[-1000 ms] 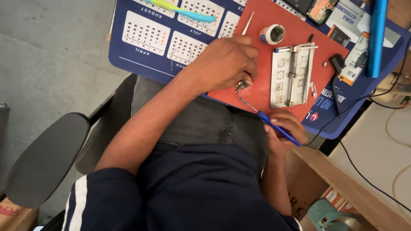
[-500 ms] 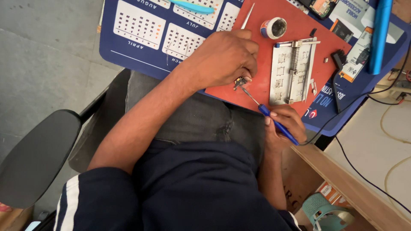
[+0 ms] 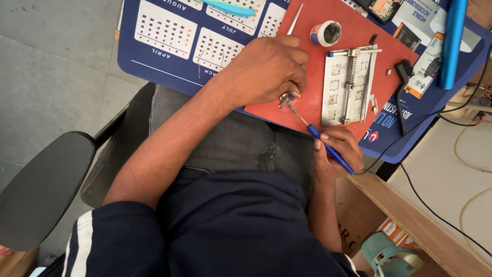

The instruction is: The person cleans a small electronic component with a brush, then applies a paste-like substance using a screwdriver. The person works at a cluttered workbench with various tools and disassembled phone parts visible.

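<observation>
My left hand (image 3: 266,69) rests on the red work mat (image 3: 359,25) and pinches a small dark and gold part (image 3: 285,97) against it with the fingertips. Below the desk edge, my right hand (image 3: 335,154) grips a blue-handled tool (image 3: 322,138). Its thin metal shaft slants up to the left, and the tip touches the small part. A black cord trails from the tool's rear end towards the right.
A metal holder plate (image 3: 348,84), a small round tin (image 3: 326,33), tweezers (image 3: 294,13) and a black brush (image 3: 405,69) lie on the mat. A blue calendar sheet (image 3: 169,31) covers the desk. A chair armrest (image 3: 41,190) is left, a wooden shelf (image 3: 410,215) right.
The view has drifted a little. My right hand has edged up towards the desk edge with the tool, whose tip stays at the part held by my left hand.
</observation>
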